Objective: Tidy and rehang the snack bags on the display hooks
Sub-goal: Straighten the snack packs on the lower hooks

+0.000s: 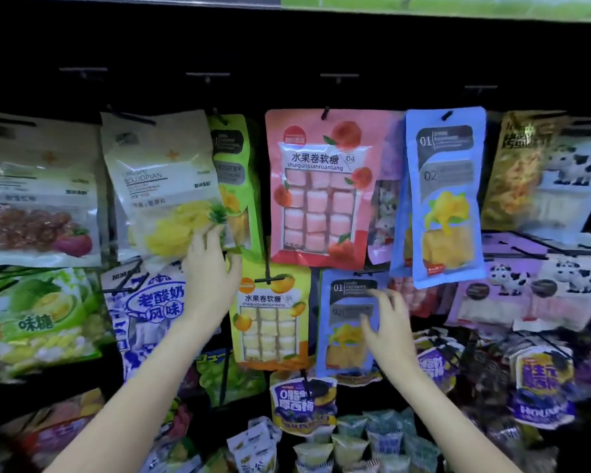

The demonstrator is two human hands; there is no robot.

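My left hand (210, 268) is raised with its fingers fairly straight, the tips touching the lower edge of the white plastic bag of yellow dried fruit slices (166, 186), which hangs tilted from a black wire hook (130, 115) up and to the left of that hand. My right hand (388, 327) lies open against the front of the lower blue foil pouch with a yellow fruit picture (347, 322), fingers spread over its face; it is blurred, so I cannot be certain whether the thumb hooks behind the edge.

To do this well, I think I should square the white bag first: push its bottom corner leftward until it hangs plumb, and check that its hole sits fully on the hook. I would then smooth the blue pouch flat so it faces forward, taking care not to knock the yellow pouch of pale soft-candy cubes (270, 319) just to the left of my right hand.

Between my hands and above them hangs a pink pouch of pink candy squares (318, 189); up and right of my right hand hangs a taller blue pouch (446, 196). Everything hangs on a dark back panel (287, 46) under a shelf edge, with small wrapped sweets (355, 445) heaped below my wrists.
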